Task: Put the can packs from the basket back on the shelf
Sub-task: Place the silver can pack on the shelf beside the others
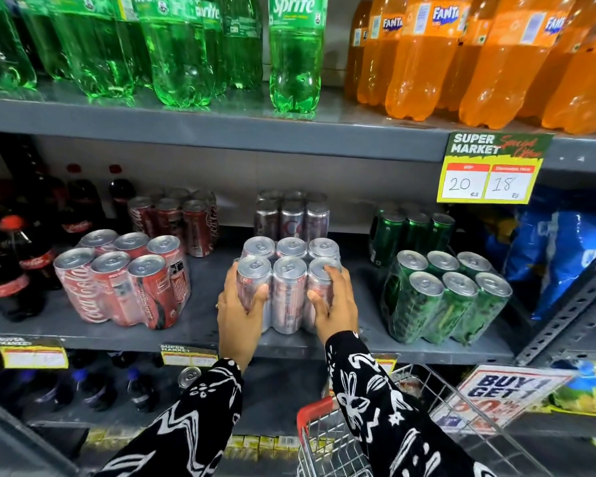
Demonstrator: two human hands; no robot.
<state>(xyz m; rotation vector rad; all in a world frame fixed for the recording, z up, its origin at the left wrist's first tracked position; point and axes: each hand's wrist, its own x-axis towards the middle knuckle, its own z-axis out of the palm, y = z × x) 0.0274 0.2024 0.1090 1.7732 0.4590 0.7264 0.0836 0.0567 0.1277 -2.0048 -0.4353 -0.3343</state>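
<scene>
A shrink-wrapped pack of silver cans (288,287) stands on the grey middle shelf (200,321), near its front edge. My left hand (238,306) grips the pack's left side and my right hand (334,301) grips its right side. A red can pack (124,280) sits to the left and a green can pack (444,297) to the right, both on the same shelf. More packs of each colour stand behind them. The wire basket (327,438) with a red rim sits at the bottom, below my right arm; its contents are hidden.
Cola bottles (18,266) stand at the shelf's left end. Green and orange soda bottles fill the shelf above. A yellow price sign (492,170) hangs from that upper shelf. Blue bags (561,256) lie at the right. Dark bottles and a loose can (189,375) occupy the lower shelf.
</scene>
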